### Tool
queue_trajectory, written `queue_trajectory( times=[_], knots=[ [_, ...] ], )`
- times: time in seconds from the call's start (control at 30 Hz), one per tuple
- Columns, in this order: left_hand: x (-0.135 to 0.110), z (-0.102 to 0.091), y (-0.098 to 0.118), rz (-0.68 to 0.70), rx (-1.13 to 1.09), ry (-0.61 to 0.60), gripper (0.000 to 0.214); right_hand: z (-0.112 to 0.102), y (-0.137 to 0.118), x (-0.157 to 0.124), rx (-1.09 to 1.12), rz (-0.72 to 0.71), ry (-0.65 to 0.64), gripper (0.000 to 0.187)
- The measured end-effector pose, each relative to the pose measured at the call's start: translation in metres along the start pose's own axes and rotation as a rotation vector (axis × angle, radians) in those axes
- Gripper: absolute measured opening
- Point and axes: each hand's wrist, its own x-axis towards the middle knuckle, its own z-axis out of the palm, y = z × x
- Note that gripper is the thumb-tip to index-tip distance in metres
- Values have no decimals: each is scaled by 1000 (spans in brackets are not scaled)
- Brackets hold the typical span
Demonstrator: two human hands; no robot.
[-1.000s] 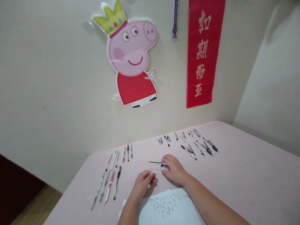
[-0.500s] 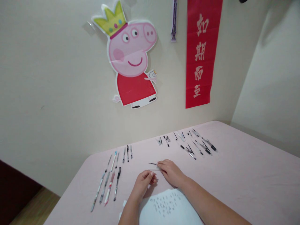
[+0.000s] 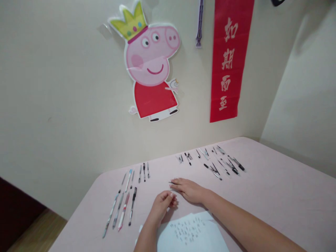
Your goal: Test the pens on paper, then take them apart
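My right hand (image 3: 188, 190) lies low over the tabletop with its fingers stretched out to the left. From under its fingertips shows the dark end of a thin, refill-like stick (image 3: 171, 182); the hand covers the rest. Just left and nearer to me, my left hand (image 3: 163, 204) rests on its side, fingers curled in and thumb against them. Whether anything is inside that curl is hidden. Below both hands is a white sheet of paper (image 3: 194, 238) with handwritten marks.
On the left of the pink table (image 3: 262, 210) lie several pens, among them a black-capped pen (image 3: 132, 206) and a pink-and-white pen (image 3: 124, 211). Several pen parts (image 3: 215, 169) are spread at the back right. The wall (image 3: 65, 105) rises behind the table.
My right hand has slid left and flattened, covering more of the dark stick and the clear tube seen beside it before. My left hand has hardly moved. The view has shifted slightly.
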Motion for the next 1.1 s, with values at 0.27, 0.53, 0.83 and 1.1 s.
queue_trajectory(
  times=[0.27,0.53,0.83,1.1],
  knots=[
    [1,-1,0,12,14,-11,37,20,2,-1,47,149,107,49],
    [-1,2,2,7,-10,8,37,26,25,-23,-145,518,262,58],
    [-4,6,7,-6,-11,32,41,14,62,-50,-305,747,333,69],
    [-3,5,7,-2,2,46,44,5,56,-58,-312,772,316,66]
  ],
)
